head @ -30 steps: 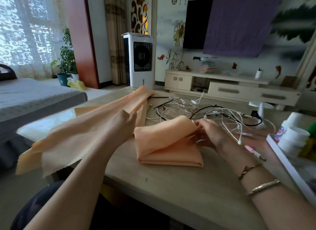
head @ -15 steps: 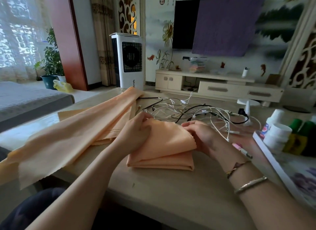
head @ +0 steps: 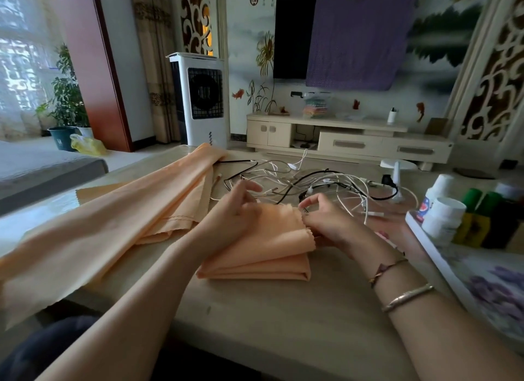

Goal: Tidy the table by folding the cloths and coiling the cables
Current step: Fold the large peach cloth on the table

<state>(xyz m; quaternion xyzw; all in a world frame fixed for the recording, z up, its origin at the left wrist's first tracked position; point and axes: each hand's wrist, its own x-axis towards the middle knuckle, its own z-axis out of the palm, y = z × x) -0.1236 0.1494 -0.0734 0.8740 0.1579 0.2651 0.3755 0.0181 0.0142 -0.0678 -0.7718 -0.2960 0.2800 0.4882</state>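
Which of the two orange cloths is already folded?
The small cloth under both hands, stacked in neat layers near the table's front. The long cloth to its left lies spread and hangs over the edge.

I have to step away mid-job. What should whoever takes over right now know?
Left hand: rests on the folded orange cloth, fingers loose, gripping nothing.
Right hand: at that cloth's right edge; whether it pinches the edge is unclear.
Folded orange cloth lies mid-table, nearly finished.
Second orange cloth lies unfolded to the left, hanging over the table's near edge.
Tangled black and white cables lie behind the folded cloth, uncoiled.
Left: fold the second cloth, coil the cables.
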